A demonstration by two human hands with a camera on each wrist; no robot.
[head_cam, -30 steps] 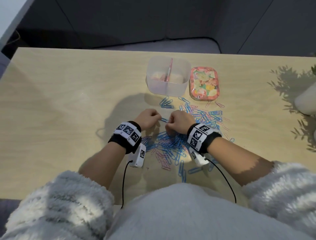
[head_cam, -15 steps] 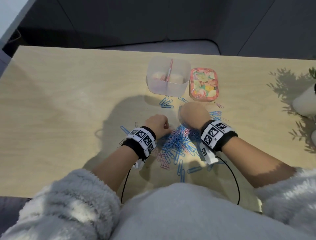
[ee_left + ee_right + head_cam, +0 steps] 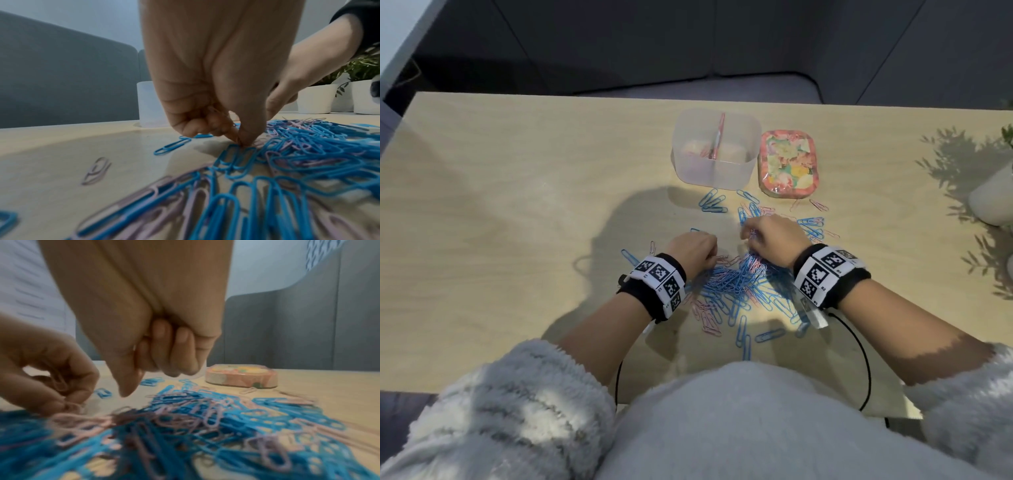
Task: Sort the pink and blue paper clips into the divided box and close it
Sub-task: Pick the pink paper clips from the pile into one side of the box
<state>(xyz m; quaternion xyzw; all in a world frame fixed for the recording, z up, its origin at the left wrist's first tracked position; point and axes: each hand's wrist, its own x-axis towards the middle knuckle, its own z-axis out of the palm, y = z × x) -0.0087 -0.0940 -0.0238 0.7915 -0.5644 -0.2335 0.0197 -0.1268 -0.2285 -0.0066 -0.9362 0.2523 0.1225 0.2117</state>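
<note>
A heap of blue and pink paper clips [image 3: 736,287] lies on the wooden table in front of me. My left hand [image 3: 695,248] is at the heap's left edge. In the left wrist view its thumb and forefinger [image 3: 242,141] pinch down at the clips, and pink clips are tucked in its curled fingers. My right hand [image 3: 760,238] hovers over the heap's far side with its fingers curled [image 3: 164,353]; something pink shows at its fingertips. The clear divided box [image 3: 709,171] stands open beyond the heap, with its floral lid [image 3: 787,164] to its right.
A few loose blue clips [image 3: 712,204] lie just in front of the box, and two pink ones [image 3: 818,205] lie by the lid. A white plant pot [image 3: 993,198] stands at the right edge of the table. Grey padded panels rise behind the table.
My right hand has moved from the middle of the heap to its far side. My left hand has shifted slightly right along the heap's left edge.
</note>
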